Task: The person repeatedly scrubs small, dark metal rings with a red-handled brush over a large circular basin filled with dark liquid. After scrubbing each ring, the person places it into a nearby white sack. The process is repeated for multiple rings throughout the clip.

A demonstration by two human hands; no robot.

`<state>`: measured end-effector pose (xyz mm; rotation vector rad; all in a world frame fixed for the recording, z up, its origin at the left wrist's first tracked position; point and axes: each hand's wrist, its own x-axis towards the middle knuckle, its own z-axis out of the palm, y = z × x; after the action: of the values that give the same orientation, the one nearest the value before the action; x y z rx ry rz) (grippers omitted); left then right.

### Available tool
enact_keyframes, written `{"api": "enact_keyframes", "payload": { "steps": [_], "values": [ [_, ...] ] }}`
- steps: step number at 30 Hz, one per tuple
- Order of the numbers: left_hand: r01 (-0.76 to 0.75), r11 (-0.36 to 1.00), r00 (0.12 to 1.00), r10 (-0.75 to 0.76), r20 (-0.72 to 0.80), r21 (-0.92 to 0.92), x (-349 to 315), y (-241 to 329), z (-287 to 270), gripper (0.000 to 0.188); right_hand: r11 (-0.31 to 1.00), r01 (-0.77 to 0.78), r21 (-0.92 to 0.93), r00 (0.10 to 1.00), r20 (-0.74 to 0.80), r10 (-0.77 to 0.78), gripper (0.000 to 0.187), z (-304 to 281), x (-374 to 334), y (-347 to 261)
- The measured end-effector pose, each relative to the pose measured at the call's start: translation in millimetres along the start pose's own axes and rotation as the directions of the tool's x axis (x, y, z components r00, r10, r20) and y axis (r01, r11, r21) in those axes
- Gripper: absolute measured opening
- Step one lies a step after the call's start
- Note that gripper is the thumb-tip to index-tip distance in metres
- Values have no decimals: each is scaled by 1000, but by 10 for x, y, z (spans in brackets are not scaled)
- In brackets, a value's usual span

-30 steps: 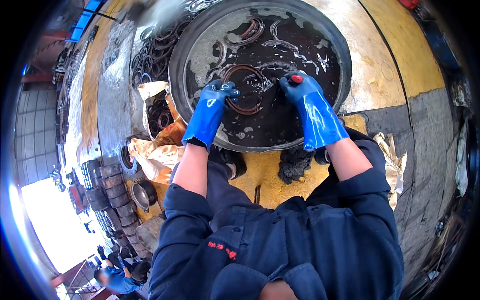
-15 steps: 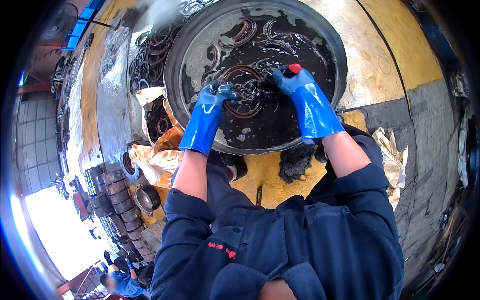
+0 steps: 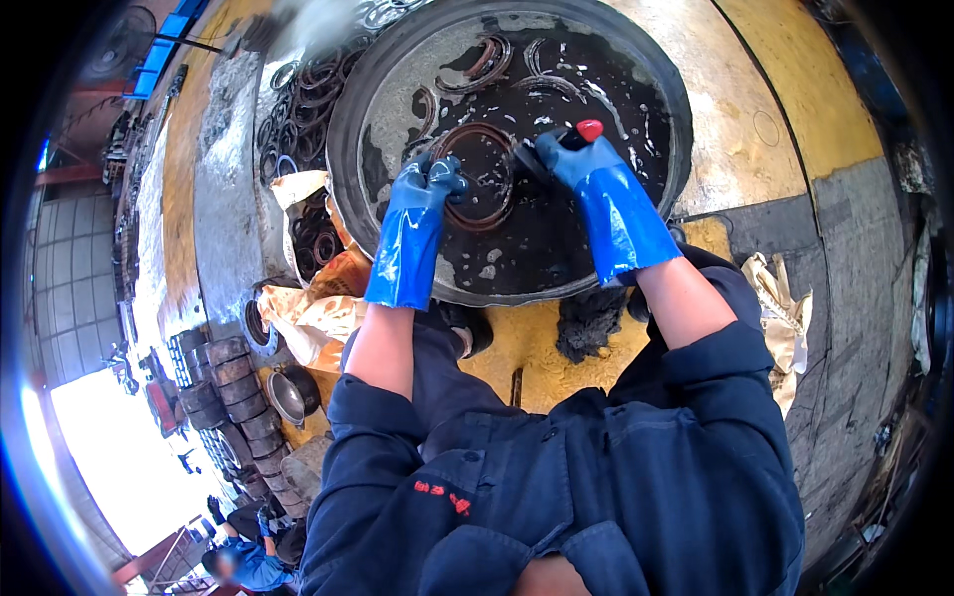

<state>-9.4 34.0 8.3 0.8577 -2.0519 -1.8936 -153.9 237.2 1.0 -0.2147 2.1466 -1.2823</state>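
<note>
Both my hands wear blue rubber gloves and work above a wide round basin (image 3: pixel 676 129) of dark liquid. My left hand (image 3: pixel 421 187) is closed around the left side of a brownish ring (image 3: pixel 481 226), which hangs over the liquid. In my closed right hand (image 3: pixel 578 159) is a red-handled tool (image 3: pixel 589 130). Its dark end points left, near the ring's right edge; its exact kind cannot be made out. More rings (image 3: pixel 487 65) lie partly in the liquid toward the basin's far side.
Many dark rings (image 3: pixel 308 94) are heaped left of the basin. Beside it stands an opened paper sack (image 3: pixel 316 313) holding rings. Stacked cylindrical parts (image 3: pixel 238 387) and a metal bowl (image 3: pixel 288 395) sit at lower left. Another person (image 3: pixel 253 561) is far off at the lower left.
The liquid inside the ring was splashing and is calmer now. The tool's dark end has come into clearer view beside the ring. Both hands keep their hold.
</note>
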Motion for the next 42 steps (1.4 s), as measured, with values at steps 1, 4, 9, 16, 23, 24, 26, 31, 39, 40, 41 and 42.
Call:
{"api": "enact_keyframes", "payload": {
  "steps": [1, 4, 9, 16, 23, 24, 26, 31, 39, 40, 41, 42],
  "values": [
    [-5, 1000, 1000, 6, -28, 17, -1, 26, 22, 34, 1000, -20, -10, 1000, 15, 20, 45, 30, 21, 103],
    [-54, 999, 998, 54, -32, -1, 17, -21, 41, 35, 984, -176, -24, 982, 69, 177, 49, 148, 23, 262],
    [-25, 981, 993, 47, -112, 194, 3, -89, 86, 37, 968, -230, 104, 963, 164, 212, 49, 366, -60, 350],
    [2, 745, 999, 32, -39, 667, -30, 87, 164, 40, 893, 441, -95, 893, -50, -446, 25, 202, -325, -71],
    [-144, 796, 989, 125, 74, 588, 1, 41, 83, 28, 765, 385, -516, 897, 15, -441, 28, 239, -207, 15],
    [-182, 812, 983, 162, 86, 555, 3, 18, 82, 27, 856, 259, -448, 957, 2, -289, 30, 264, -156, 44],
    [-261, 780, 965, 233, 122, 569, -5, 7, 120, 24, 949, 27, -313, 998, 70, -5, 39, 288, 5, 157],
    [-387, 753, 917, 374, 138, 532, -18, -61, 119, 23, 962, -208, 176, 952, 264, 158, 30, 370, -51, 219],
    [-466, 574, 862, 467, 198, 673, -9, -6, 85, 30, 683, 661, -309, 643, -235, -729, 23, 211, -332, -98],
    [-475, 562, 854, 479, 201, 678, -5, -5, 83, 29, 682, 630, -371, 672, -178, -718, 23, 199, -320, -76],
    [-483, 549, 847, 491, 205, 682, -3, -5, 80, 29, 674, 600, -432, 702, -121, -702, 24, 186, -287, -34],
    [-490, 536, 840, 502, 207, 688, -3, -6, 75, 28, 659, 570, -491, 730, -65, -680, 25, 194, -245, 4]
  ]
}}
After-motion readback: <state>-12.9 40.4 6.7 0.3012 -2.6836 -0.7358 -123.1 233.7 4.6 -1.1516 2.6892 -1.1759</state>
